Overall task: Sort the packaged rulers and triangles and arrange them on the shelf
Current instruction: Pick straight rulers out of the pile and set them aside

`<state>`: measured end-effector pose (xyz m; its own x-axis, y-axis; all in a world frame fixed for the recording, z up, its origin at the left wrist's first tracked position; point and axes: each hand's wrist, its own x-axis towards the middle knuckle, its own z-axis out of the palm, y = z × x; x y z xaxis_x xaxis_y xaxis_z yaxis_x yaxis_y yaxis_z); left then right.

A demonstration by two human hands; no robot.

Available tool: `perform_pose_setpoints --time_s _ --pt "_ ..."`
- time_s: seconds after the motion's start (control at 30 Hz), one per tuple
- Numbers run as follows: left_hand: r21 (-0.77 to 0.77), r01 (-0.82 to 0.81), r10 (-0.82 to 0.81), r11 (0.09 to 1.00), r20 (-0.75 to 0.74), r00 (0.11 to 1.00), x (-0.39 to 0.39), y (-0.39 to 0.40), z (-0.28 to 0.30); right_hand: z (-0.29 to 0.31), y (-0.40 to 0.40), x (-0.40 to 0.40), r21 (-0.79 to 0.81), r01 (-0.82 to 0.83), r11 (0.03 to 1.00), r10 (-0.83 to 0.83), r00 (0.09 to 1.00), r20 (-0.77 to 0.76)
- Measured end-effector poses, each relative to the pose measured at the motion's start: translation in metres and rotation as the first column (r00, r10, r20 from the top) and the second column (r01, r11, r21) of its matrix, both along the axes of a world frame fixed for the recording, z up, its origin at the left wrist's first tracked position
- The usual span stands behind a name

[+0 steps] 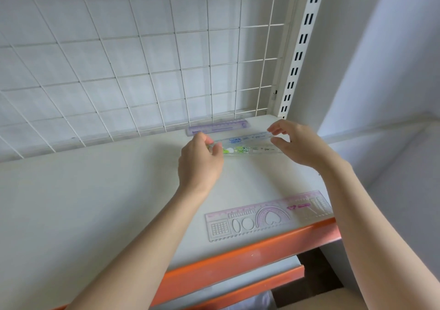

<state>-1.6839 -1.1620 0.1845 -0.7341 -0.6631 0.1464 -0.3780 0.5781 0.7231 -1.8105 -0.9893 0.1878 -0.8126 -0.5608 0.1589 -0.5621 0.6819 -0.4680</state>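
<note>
The left hand (200,162) is pinching the left end of a clear cartoon-printed ruler pack (247,144), fingers curled round it, while the right hand (295,143) is hovering at the pack's right end with thumb and fingers spread; whether they are touching the wrapper is hard to tell. The pack is sitting over the white shelf (95,202), its long axis running from 9 to 3 o'clock between the two hands. Just beyond it, toward 12 o'clock, a purple ruler (217,126) is lying parallel against the wire grid back (142,59), so any setting-down is likely turning on keeping that same line. At 6 o'clock from the hands, a pink stencil ruler (266,214) is resting near the orange shelf edge (250,252); its right end is hidden behind the right forearm. Printed lettering is too blurred to read.
</note>
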Motion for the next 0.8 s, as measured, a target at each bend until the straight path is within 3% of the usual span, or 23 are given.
perform_pose_setpoints --time_s 0.13,0.27,0.43,0.8 --pt "-0.296 0.107 -0.026 0.949 0.263 0.964 0.010 0.000 -0.003 -0.001 -0.004 0.001 0.022 -0.009 1.000 0.009 1.000 -0.005" --pt "-0.495 0.293 -0.141 0.818 0.322 0.936 0.017 0.009 0.002 -0.003 -0.007 0.001 0.027 -0.012 1.000 0.012 1.000 0.002" --pt "-0.418 0.496 -0.271 0.761 0.490 0.829 0.019 0.027 -0.006 -0.005 -0.008 0.003 0.022 -0.010 1.000 0.009 1.000 0.010" --pt "-0.372 0.523 -0.279 0.767 0.541 0.793 0.012 0.016 -0.007 -0.003 -0.014 0.013 0.075 0.022 0.997 -0.020 0.999 -0.026"
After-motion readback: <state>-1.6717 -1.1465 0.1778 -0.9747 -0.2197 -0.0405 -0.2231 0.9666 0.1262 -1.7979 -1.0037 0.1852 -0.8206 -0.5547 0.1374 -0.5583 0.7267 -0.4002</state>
